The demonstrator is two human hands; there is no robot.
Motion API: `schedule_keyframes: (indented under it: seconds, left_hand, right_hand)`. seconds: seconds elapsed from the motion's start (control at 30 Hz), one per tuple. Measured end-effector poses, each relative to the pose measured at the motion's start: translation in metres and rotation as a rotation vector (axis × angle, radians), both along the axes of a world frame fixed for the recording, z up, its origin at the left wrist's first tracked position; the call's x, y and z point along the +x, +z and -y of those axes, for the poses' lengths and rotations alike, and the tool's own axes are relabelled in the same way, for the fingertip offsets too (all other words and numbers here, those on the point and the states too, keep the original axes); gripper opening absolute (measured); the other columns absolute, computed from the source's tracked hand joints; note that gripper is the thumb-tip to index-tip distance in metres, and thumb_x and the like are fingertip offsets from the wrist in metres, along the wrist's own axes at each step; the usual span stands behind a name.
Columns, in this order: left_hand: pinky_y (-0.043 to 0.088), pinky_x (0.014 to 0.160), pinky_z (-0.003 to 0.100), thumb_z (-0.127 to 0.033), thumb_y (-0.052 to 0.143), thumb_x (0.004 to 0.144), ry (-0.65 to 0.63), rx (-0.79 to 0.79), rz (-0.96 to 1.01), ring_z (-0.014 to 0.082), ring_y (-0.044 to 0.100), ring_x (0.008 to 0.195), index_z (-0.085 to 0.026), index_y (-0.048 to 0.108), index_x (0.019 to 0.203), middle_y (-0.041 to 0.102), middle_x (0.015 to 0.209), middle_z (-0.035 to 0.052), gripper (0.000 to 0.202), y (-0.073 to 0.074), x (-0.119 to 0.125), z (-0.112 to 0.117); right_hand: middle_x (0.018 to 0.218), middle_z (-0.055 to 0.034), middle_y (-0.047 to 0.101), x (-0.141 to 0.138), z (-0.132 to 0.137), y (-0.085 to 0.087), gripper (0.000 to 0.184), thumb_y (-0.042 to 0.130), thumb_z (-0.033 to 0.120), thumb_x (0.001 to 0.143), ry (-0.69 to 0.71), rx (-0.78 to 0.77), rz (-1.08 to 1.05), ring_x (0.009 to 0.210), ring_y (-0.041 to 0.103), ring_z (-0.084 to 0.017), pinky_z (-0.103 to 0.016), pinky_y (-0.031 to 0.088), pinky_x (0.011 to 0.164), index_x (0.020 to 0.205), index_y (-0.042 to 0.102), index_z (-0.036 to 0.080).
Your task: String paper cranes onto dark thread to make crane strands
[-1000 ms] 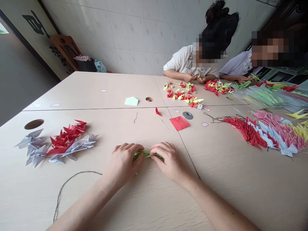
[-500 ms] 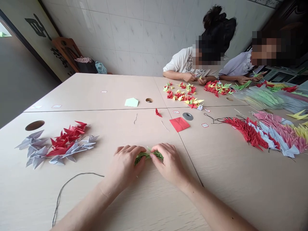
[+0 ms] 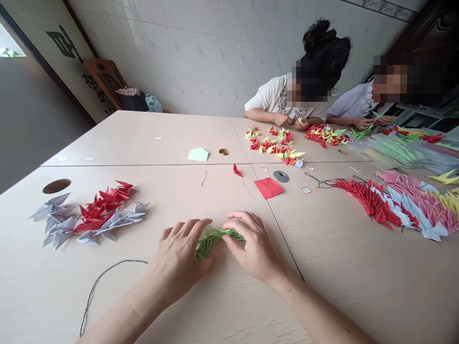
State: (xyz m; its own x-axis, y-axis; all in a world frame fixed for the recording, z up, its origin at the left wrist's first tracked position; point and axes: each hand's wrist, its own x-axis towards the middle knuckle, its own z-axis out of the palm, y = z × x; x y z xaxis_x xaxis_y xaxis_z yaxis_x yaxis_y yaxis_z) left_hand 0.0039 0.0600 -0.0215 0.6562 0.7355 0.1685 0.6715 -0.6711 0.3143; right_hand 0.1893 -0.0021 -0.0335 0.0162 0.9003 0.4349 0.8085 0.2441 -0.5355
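Your left hand [image 3: 175, 263] has come away from the strand of green paper cranes [image 3: 215, 241]. A moment ago it was closed over the strand's left end; now it is released, fingers spread and raised, with its lower edge so close beside the strand that you can't tell whether they touch. That leaves the folded wings bare and fanned out. Your right hand [image 3: 254, 248] is relaxed rather than clenched, its fingers lying over the strand's right end and its thumb against it, so this is the one clear contact, a light rest and not a firm grip. The strand lies on the table [image 3: 322, 277], between your hands.

Left of the strand, a thin dark cord [image 3: 122, 261] curves across the wood, and beyond it sits a heap of red and grey paper cranes [image 3: 103, 212]. Ahead of the strand lie a red paper square [image 3: 268, 188] and a pale green paper piece [image 3: 198, 154]. Farther ahead, past a scatter of small paper cranes [image 3: 276, 149], one person's hands [image 3: 292, 122] work at something small, while another person's hand [image 3: 362, 123] is near a second green strand [image 3: 360, 133]. Right of your strand lie long strings of red, pink and grey cranes [image 3: 390, 205].
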Motion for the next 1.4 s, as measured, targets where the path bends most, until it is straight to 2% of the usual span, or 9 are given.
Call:
schedule_keyframes:
  seconds: [0.1,0.2,0.47,0.67,0.87,1.03,1.13,1.27,1.4]
  left_hand:
    - [0.043,0.083,0.042,-0.027,0.065,0.076,0.054,0.016,-0.018,0.0277,0.059,0.105,-0.029,0.045,0.129,0.062,0.124,0.0047,0.057,-0.005,-0.007,0.006]
    - [0.042,0.081,0.040,-0.026,0.059,0.084,0.073,0.000,0.011,0.0261,0.059,0.104,-0.030,0.050,0.123,0.065,0.119,0.0030,0.040,-0.009,-0.008,0.008]
    - [0.039,0.080,0.035,-0.025,0.055,0.086,0.070,-0.029,0.084,0.0217,0.059,0.093,-0.029,0.060,0.099,0.069,0.099,-0.0016,0.014,-0.013,-0.010,0.001]
    - [0.040,0.081,0.036,-0.029,0.054,0.088,0.038,-0.093,0.128,0.0218,0.057,0.094,-0.028,0.060,0.099,0.068,0.099,-0.0007,0.012,-0.014,-0.010,0.000]
    - [0.040,0.083,0.037,-0.030,0.054,0.089,0.038,-0.154,0.147,0.0216,0.057,0.094,-0.028,0.060,0.101,0.067,0.100,0.0006,0.014,-0.014,-0.010,-0.001]
    - [0.039,0.083,0.039,-0.035,0.053,0.090,0.040,-0.173,0.153,0.0222,0.056,0.095,-0.027,0.061,0.101,0.067,0.100,0.0011,0.015,-0.016,-0.010,-0.002]
    - [0.038,0.084,0.039,-0.032,0.056,0.088,0.035,-0.174,0.147,0.0221,0.056,0.097,-0.029,0.059,0.103,0.067,0.104,-0.0011,0.016,-0.017,-0.010,-0.002]
    - [0.038,0.087,0.039,-0.029,0.058,0.086,0.041,-0.192,0.178,0.0210,0.056,0.100,-0.032,0.051,0.116,0.067,0.103,-0.0034,0.032,-0.018,-0.013,-0.002]
    - [0.039,0.088,0.039,-0.027,0.057,0.086,0.050,-0.216,0.216,0.0198,0.058,0.097,-0.031,0.046,0.119,0.067,0.101,-0.0034,0.036,-0.018,-0.014,-0.002]
  right_hand:
    - [0.116,-0.0061,0.061,-0.002,0.000,-0.003,0.022,0.064,0.018,0.082,0.023,-0.012,0.051,0.111,0.055,-0.024,-0.043,0.043,0.095,0.103,0.062,0.026]
    - [0.118,-0.0062,0.061,-0.005,0.000,-0.006,0.028,0.065,0.018,0.081,0.034,-0.013,0.118,0.110,0.054,-0.024,-0.043,0.042,0.095,0.107,0.062,0.025]
    - [0.104,-0.0058,0.064,-0.011,-0.009,-0.002,0.005,0.058,0.016,0.086,0.018,-0.032,0.128,0.099,0.057,-0.021,-0.038,0.042,0.087,0.085,0.060,0.021]
    - [0.102,-0.0040,0.063,-0.010,-0.010,-0.002,0.009,0.058,0.012,0.080,-0.047,-0.062,0.126,0.096,0.057,-0.020,-0.036,0.041,0.084,0.079,0.057,0.021]
    - [0.116,-0.0055,0.058,-0.016,-0.004,0.001,0.020,0.059,0.014,0.084,0.037,0.004,0.117,0.106,0.053,-0.021,-0.038,0.040,0.092,0.101,0.062,0.024]
    - [0.113,-0.0053,0.061,-0.021,-0.007,0.000,0.006,0.058,0.019,0.087,0.015,0.009,0.135,0.102,0.054,-0.022,-0.039,0.040,0.090,0.089,0.063,0.022]
    - [0.109,-0.0053,0.062,-0.019,-0.008,0.000,0.009,0.056,0.014,0.087,0.014,0.026,0.156,0.101,0.055,-0.020,-0.039,0.040,0.089,0.083,0.061,0.020]
    - [0.107,-0.0059,0.062,-0.017,-0.007,0.001,0.012,0.055,0.009,0.083,-0.016,0.036,0.188,0.101,0.055,-0.021,-0.040,0.039,0.088,0.078,0.058,0.019]
    - [0.109,-0.0067,0.062,-0.019,-0.005,0.004,0.010,0.056,0.010,0.082,-0.035,0.029,0.189,0.100,0.054,-0.023,-0.041,0.040,0.088,0.082,0.059,0.020]
